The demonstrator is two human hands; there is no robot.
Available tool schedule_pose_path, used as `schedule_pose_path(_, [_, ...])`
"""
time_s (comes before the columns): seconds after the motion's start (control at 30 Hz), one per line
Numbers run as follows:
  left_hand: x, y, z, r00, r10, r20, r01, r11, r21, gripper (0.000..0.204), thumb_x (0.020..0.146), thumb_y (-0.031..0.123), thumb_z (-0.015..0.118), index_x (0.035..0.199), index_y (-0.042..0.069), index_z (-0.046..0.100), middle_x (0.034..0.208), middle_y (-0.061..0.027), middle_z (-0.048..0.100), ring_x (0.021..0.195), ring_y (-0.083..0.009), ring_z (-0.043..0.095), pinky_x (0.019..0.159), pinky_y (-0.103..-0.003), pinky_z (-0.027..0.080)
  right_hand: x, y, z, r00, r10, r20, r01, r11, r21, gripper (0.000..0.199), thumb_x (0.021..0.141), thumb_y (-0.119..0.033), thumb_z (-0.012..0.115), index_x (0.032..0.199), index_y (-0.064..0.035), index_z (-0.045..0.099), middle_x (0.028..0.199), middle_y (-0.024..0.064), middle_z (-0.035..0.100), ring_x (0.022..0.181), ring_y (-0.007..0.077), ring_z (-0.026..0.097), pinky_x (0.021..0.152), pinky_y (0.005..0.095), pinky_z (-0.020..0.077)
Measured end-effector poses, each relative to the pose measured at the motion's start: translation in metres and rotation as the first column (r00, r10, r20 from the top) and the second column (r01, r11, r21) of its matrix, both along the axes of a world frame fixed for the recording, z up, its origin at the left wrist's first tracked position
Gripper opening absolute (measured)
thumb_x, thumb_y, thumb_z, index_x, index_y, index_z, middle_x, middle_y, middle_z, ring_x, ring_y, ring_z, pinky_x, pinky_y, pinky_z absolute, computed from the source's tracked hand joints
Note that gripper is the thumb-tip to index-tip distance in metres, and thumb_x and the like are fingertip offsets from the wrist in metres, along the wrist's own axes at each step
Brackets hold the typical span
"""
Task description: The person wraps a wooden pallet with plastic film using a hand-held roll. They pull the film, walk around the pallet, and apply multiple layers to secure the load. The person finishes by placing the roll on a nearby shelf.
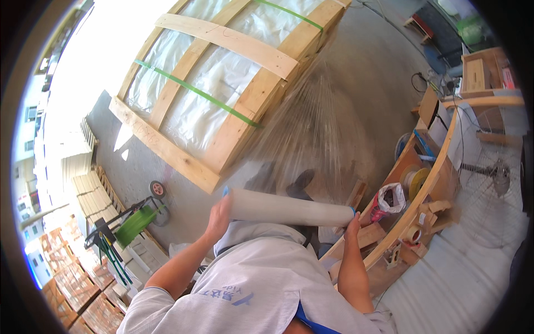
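Note:
A thick roll of clear stretch film (289, 209) lies crosswise in front of my waist, held at both ends. My left hand (220, 216) is closed on its left end by a blue rim, and my right hand (352, 224) grips the right end, also blue-edged. From the roll a sheet of stretch film (311, 125) runs forward, gathering toward the right side of a large wooden crate (245, 47). Inside the crate's slats shows white plastic wrapping (206, 83), with green straps (194, 93) across it.
At right stands a wooden workbench (425, 195) holding a red and white bag (389, 201), a spool (414, 181) and tape rolls. A fan (500, 178) is beyond it. On the left are a wheeled cart with green strapping (135, 224) and stacked boards (92, 192).

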State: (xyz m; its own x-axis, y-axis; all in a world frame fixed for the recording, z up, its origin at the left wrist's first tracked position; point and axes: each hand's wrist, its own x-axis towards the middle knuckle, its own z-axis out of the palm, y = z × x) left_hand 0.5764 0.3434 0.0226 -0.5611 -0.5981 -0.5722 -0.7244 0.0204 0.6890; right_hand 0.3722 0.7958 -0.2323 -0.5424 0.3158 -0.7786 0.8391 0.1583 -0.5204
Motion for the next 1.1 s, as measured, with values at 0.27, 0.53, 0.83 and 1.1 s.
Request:
schedule_pose_path(0.27, [0.097,-0.058,-0.025,0.990,-0.124,0.066,0.121,0.991,0.051,0.050,0.101,0.038,0.029,0.088,-0.003,0.052,0.071,-0.0140,0.050,0.068,-0.0252,0.047,0.067,-0.039,0.039,0.134,-0.032,-0.037,0.996,-0.005,0.092,-0.022,0.958,0.287,0.076,0.090,-0.062,0.040,0.103,0.0084,0.063,0.100,0.0222,0.065,0.093,0.0330,0.064,0.077,0.0412,0.0494])
schedule_pose_path(0.53, [0.149,-0.110,-0.034,0.927,-0.362,0.095,0.359,0.932,0.046,0.060,0.101,0.043,0.027,0.110,-0.006,0.059,0.102,-0.0176,0.065,0.096,-0.0260,0.058,0.087,-0.036,0.043,0.247,-0.065,-0.048,0.982,-0.168,0.081,0.154,0.975,0.163,0.071,0.091,-0.059,0.043,0.115,0.0056,0.059,0.108,0.0193,0.063,0.095,0.0293,0.063,0.076,0.0423,0.0506])
schedule_pose_path(0.83, [0.198,-0.169,-0.055,0.714,-0.671,0.200,0.693,0.638,-0.335,0.056,0.100,0.044,0.027,0.106,-0.002,0.060,0.092,-0.0120,0.063,0.082,-0.0192,0.054,0.077,-0.036,0.043,0.378,-0.140,-0.066,0.906,-0.401,0.132,0.397,0.916,0.058,0.074,0.091,-0.058,0.040,0.111,0.0104,0.061,0.108,0.0217,0.063,0.097,0.0319,0.061,0.081,0.0410,0.0469])
schedule_pose_path(1.1, [0.193,-0.227,-0.033,0.719,-0.692,0.073,0.695,0.715,-0.075,0.061,0.101,0.046,0.025,0.121,-0.003,0.055,0.111,-0.0135,0.062,0.103,-0.0200,0.055,0.092,-0.033,0.041,0.471,-0.228,-0.060,0.833,-0.524,0.176,0.532,0.847,0.000,0.075,0.092,-0.059,0.040,0.121,0.0084,0.056,0.116,0.0216,0.061,0.101,0.0317,0.061,0.082,0.0396,0.0474])
